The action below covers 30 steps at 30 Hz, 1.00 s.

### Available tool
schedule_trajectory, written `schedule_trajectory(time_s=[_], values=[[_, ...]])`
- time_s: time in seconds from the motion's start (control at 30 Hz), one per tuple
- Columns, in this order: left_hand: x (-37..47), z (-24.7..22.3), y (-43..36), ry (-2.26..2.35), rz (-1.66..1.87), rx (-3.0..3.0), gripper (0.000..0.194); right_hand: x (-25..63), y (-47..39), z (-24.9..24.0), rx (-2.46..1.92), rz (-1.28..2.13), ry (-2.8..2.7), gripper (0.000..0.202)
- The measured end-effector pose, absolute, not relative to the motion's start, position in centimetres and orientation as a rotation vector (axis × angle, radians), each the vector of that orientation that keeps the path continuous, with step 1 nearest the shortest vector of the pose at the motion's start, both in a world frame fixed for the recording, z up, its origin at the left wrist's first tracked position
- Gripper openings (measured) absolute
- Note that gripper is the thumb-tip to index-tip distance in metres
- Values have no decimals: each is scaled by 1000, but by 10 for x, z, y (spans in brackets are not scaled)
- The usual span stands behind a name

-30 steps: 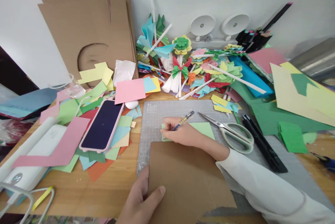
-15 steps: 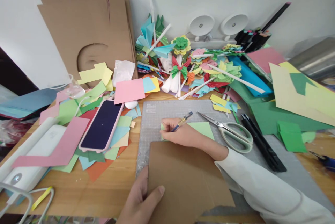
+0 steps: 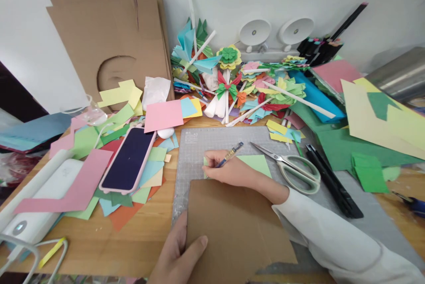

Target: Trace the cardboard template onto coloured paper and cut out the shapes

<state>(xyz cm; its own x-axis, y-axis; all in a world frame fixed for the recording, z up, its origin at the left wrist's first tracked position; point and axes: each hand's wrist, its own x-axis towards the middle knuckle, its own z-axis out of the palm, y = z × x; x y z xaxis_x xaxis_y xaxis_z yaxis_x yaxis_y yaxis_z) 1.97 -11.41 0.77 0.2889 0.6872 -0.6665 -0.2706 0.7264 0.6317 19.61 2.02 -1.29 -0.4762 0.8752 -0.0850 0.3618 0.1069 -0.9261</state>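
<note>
My right hand [image 3: 229, 167] is closed around a pen [image 3: 230, 154] and rests on a light green sheet [image 3: 257, 164] on the grey cutting mat [image 3: 192, 155]. The pen's tip is hidden by the fingers. My left hand [image 3: 182, 248] grips the left edge of a brown cardboard piece [image 3: 239, 226], thumb on top and the other fingers mostly hidden beneath. The cardboard's top edge lies just below my right hand and overlaps the mat. Scissors [image 3: 288, 166] lie right of my right hand.
A black tool [image 3: 334, 182] lies right of the scissors. Leftward are a phone [image 3: 129, 160] and coloured paper scraps [image 3: 88, 142]. Paper flowers [image 3: 229, 56] pile up at the back, beside leaning cardboard sheets [image 3: 109, 22]. A metal cylinder [image 3: 401, 73] is at the right.
</note>
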Motion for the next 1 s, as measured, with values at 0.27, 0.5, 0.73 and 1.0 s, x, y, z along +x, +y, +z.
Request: schedule_trajectory(time_s=[0.27,0.5,0.73,1.0], values=[[23,8,-114,1108,670,455,61,196,20,-13,-1194,1345,-1913,25],[24,10,-113,1122,655,433,68,195,19,-13,-1199,1329,-1916,26],[24,9,-113,1122,644,443,60,195,20,-12,-1210,1326,-1928,25],[24,7,-113,1139,685,484,57,204,20,-5,-1335,1308,-1947,23]])
